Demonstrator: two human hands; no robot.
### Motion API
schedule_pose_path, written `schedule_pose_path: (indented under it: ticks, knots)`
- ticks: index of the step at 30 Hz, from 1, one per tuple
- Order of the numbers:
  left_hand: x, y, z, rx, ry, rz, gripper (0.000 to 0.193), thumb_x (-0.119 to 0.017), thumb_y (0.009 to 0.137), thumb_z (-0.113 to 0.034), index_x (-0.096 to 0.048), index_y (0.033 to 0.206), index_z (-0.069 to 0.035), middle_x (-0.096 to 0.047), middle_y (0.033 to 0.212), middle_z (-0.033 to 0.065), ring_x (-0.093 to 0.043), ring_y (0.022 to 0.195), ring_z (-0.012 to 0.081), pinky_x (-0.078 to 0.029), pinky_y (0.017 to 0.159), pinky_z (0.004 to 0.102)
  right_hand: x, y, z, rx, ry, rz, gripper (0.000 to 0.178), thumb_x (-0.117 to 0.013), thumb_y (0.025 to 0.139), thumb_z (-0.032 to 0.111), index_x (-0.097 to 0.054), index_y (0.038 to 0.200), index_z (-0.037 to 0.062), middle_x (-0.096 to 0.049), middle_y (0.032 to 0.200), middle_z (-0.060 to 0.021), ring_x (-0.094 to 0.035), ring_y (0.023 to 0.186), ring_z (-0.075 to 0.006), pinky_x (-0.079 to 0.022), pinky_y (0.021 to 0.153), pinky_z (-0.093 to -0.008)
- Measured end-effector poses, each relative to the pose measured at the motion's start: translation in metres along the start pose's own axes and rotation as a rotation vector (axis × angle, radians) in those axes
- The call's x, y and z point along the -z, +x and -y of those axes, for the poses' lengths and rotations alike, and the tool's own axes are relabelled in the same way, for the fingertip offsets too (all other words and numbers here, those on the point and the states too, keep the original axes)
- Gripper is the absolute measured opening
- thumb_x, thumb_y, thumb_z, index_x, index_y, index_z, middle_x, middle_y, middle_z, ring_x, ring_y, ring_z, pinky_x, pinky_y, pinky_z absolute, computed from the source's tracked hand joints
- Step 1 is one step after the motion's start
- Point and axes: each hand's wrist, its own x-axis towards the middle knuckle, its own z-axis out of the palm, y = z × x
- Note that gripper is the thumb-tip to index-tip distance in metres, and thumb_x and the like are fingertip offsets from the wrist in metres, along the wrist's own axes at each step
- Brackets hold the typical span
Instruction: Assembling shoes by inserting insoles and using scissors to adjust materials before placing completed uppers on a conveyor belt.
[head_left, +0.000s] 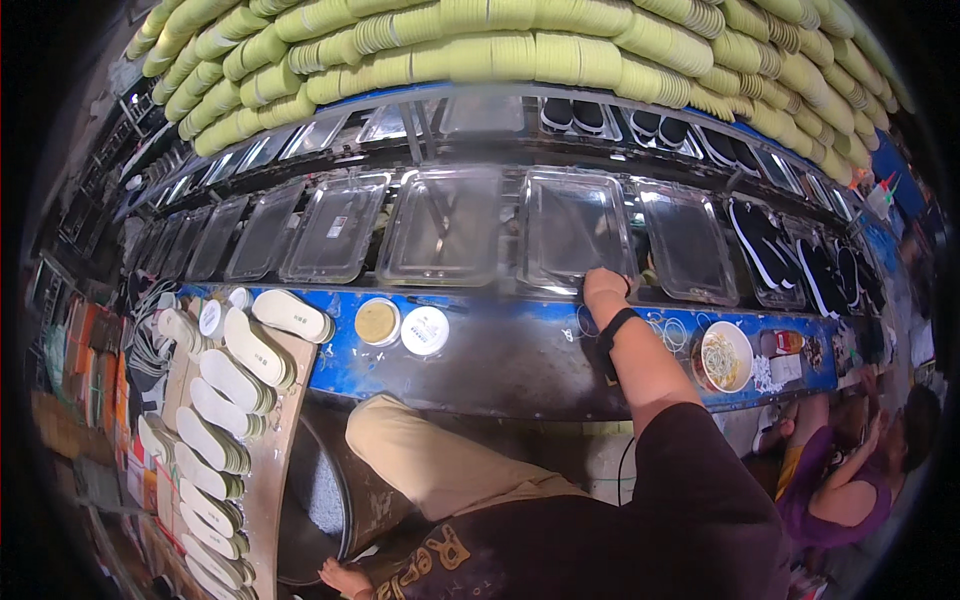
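Note:
At the front right edge of a clear plastic tray [570, 225], my right hand [606, 287] is closed over the rim, fingers curled and partly hidden. A dark band circles that wrist. The tray holds nothing that I can make out. Low in the picture, my left hand [345, 578] hangs beside a round, dark-rimmed object [340, 500]. Its fingers are too small and too partly seen to read. Left of it, stacks of pale insoles [255, 345] lie on a brown board [280, 440].
A blue-edged worktable [480, 350] bears two round tubs [425, 330] and a bowl of string-like pieces [722, 358]. More clear trays [440, 225] line the rack behind; several at right hold black shoes [765, 245]. Yellow-green stacked rolls [480, 55] fill the top. Another person [850, 490] sits at right.

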Motion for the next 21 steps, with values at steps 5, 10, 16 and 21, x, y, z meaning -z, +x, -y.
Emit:
schedule_pose_path:
  ticks: [5, 10, 16, 21]
  knots:
    - [-0.012, -0.004, 0.008, -0.018, -0.003, -0.079, 0.029, -0.067, 0.063, -0.01, -0.06, 0.09, -0.001, -0.059, 0.093, 0.0217, -0.053, 0.097, 0.0445, -0.039, 0.097, 0.0475, 0.015, -0.007, 0.012, -0.027, 0.031, 0.098, 0.027, -0.051, 0.089, 0.013, -0.07, 0.109, 0.0142, -0.063, 0.121, -0.0054, -0.061, 0.112, -0.0255, -0.042, 0.09, -0.0546]
    - [-0.024, -0.003, 0.021, -0.34, 0.037, -0.454, 0.039, -0.052, 0.087, -0.041, -0.067, 0.086, -0.005, -0.064, 0.083, 0.016, -0.062, 0.079, 0.0373, -0.051, 0.076, 0.0467, 0.017, -0.006, 0.016, -0.021, 0.051, 0.193, 0.029, -0.059, 0.086, 0.017, -0.068, 0.114, 0.0178, -0.06, 0.126, -0.0016, -0.055, 0.12, -0.0249, -0.037, 0.096, -0.0564]
    - [-0.02, 0.021, 0.016, -0.194, 0.115, 0.145, 0.044, -0.056, 0.087, -0.046, -0.069, 0.087, -0.004, -0.067, 0.084, 0.0191, -0.064, 0.079, 0.0399, -0.052, 0.072, 0.0477, 0.014, -0.008, 0.022, 0.002, 0.013, 0.187, 0.029, -0.063, 0.085, 0.018, -0.068, 0.113, 0.0165, -0.061, 0.125, -0.0028, -0.054, 0.12, -0.027, -0.035, 0.101, -0.0528]
    - [-0.021, 0.035, -0.003, -0.203, 0.174, 0.291, 0.043, -0.056, 0.087, -0.045, -0.068, 0.086, -0.004, -0.067, 0.084, 0.019, -0.064, 0.079, 0.0395, -0.052, 0.072, 0.0475, 0.016, -0.025, 0.026, 0.032, -0.085, 0.083, 0.026, -0.069, 0.079, 0.017, -0.072, 0.104, 0.0178, -0.067, 0.113, -0.0028, -0.06, 0.112, -0.0251, -0.039, 0.098, -0.0484]
